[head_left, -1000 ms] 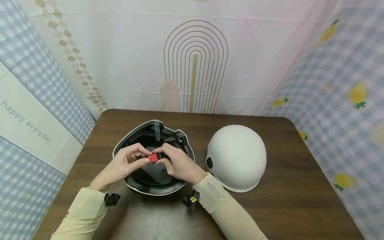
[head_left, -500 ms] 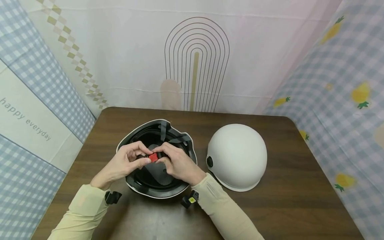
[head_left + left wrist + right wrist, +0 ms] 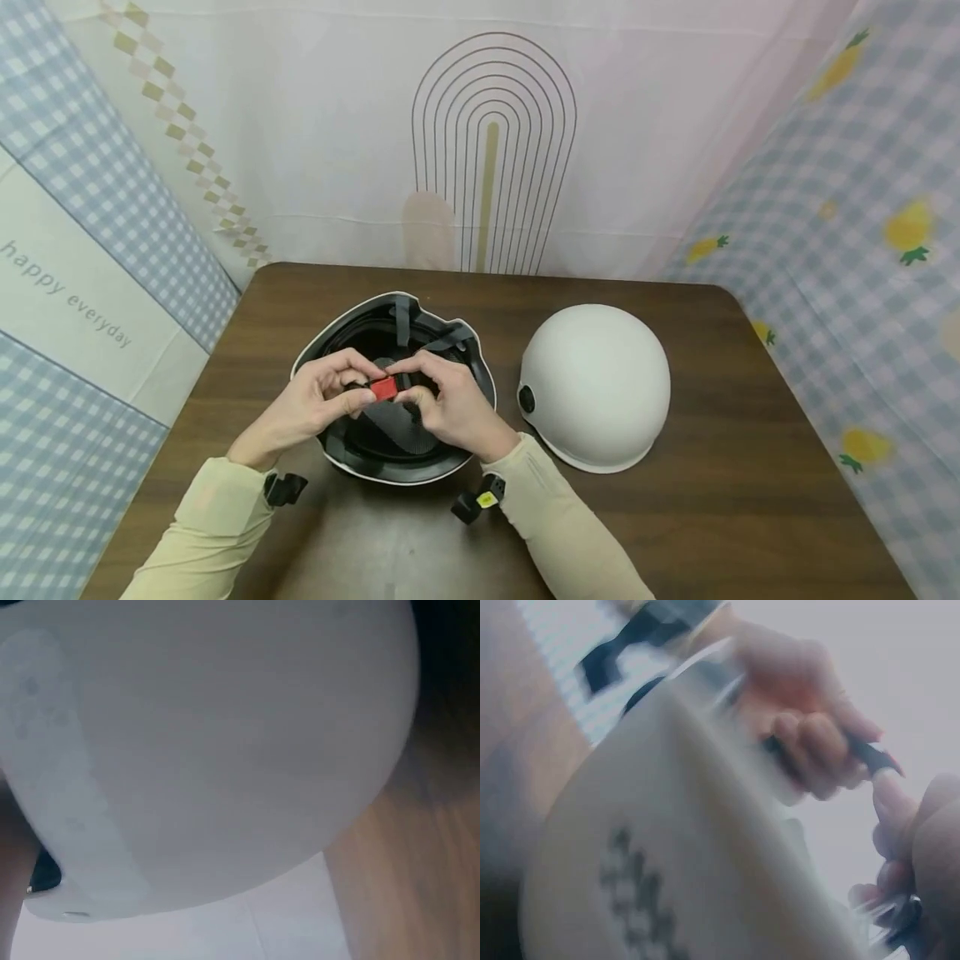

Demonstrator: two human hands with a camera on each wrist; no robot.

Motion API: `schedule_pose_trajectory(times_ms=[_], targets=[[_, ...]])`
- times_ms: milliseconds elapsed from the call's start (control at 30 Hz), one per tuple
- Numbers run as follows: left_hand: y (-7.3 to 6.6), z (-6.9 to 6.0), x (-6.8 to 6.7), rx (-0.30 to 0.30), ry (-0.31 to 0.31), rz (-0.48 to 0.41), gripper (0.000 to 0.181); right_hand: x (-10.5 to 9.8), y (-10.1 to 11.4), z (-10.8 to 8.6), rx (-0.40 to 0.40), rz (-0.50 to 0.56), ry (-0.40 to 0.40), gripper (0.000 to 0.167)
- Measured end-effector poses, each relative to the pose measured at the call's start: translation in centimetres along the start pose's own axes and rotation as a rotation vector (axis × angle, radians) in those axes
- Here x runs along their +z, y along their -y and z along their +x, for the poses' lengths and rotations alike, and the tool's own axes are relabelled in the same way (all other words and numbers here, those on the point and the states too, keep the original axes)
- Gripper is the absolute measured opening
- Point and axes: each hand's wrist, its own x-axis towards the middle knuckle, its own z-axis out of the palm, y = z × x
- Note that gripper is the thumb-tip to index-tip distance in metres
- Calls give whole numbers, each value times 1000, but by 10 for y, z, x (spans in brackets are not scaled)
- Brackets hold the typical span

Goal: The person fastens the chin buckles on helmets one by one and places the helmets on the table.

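Observation:
An upturned white helmet [image 3: 390, 477] with a black lining lies on the table's left half in the head view. Over its opening, my left hand [image 3: 303, 408] pinches a red buckle [image 3: 384, 388] between thumb and fingertips. My right hand [image 3: 459, 408] pinches the black strap end [image 3: 405, 382] right beside the red part. Whether the two parts are locked together I cannot tell. In the left wrist view the helmet's white shell [image 3: 247, 750] fills most of the picture. Blurred in the right wrist view, both hands meet at the dark strap piece [image 3: 871, 756] above the shell.
A second white helmet [image 3: 596, 387] stands dome up to the right, near my right forearm. Grey straps [image 3: 402, 321] hang at the far rim of the upturned helmet. The brown wooden table [image 3: 720, 467] ends at a patterned cloth [image 3: 337, 125] behind.
The upturned helmet has shifted slightly right. My right fingers have drawn back a little, so more of the black piece shows beside the red buckle. Both hands keep their pinch.

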Motion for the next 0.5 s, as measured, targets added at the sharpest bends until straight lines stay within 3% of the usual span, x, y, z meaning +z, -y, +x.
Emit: schedule_pose_trajectory(times_ms=[233,500], targets=[[-3,0,-1,-18,-1,18,24,-6,7,1,-8,-44,11,32],[-1,2,0,33,24,-22,20,-4,8,3,-82,-65,18,40]])
